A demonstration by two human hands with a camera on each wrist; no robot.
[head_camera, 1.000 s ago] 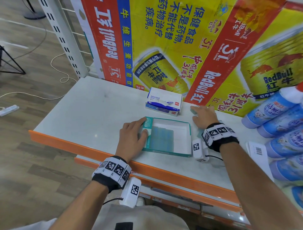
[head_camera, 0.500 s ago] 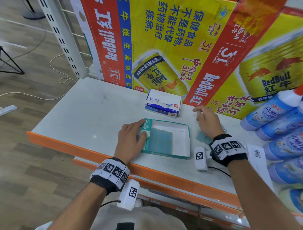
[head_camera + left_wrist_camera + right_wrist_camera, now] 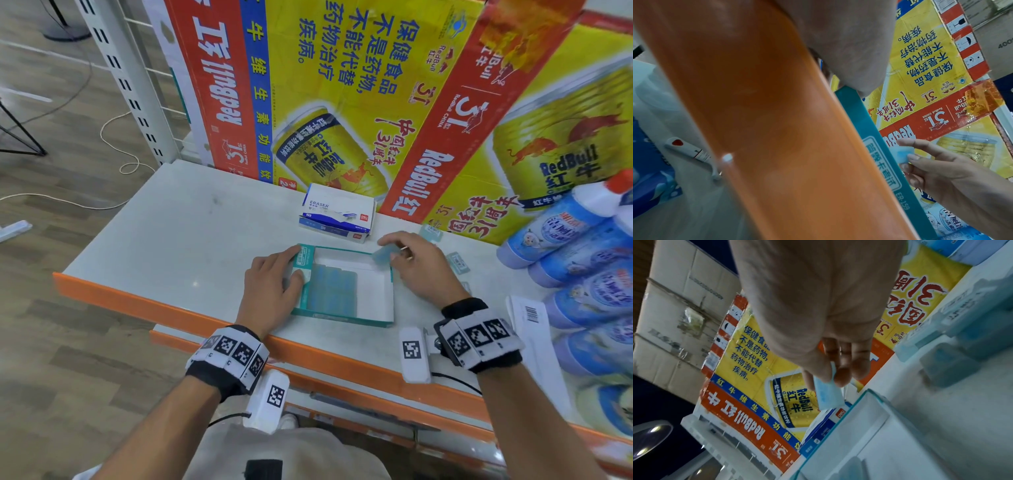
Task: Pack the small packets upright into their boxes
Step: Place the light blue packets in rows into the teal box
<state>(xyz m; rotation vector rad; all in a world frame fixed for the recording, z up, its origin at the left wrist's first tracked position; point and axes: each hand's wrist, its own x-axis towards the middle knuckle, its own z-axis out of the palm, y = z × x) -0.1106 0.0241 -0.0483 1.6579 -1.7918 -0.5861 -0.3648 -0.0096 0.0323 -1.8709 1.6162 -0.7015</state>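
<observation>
An open teal box [image 3: 376,317] lies on the white shelf with several light-blue packets [image 3: 330,291] standing in its left half. My left hand [image 3: 277,277] holds the box's left wall, thumb hooked inside, fingers along the outside. My right hand [image 3: 388,248] pinches one small blue packet [image 3: 382,255] between thumb and fingers above the box's far right corner. The right wrist view shows that packet [image 3: 827,395] hanging just above the box rim [image 3: 865,402]. From the left wrist view I see the packet [image 3: 902,154] beyond the box's side [image 3: 879,146].
Loose packets [image 3: 457,262] lie on the shelf right of the box. A white and blue eraser box [image 3: 337,214] sits just behind it. Red Bull cartons [image 3: 342,102] wall off the back, blue bottles [image 3: 582,257] crowd the right, and the orange shelf edge [image 3: 171,308] runs along the front.
My right hand has lifted a packet off the shelf to the right of the box and brought it left, over the far right corner. The left hand has stayed put.
</observation>
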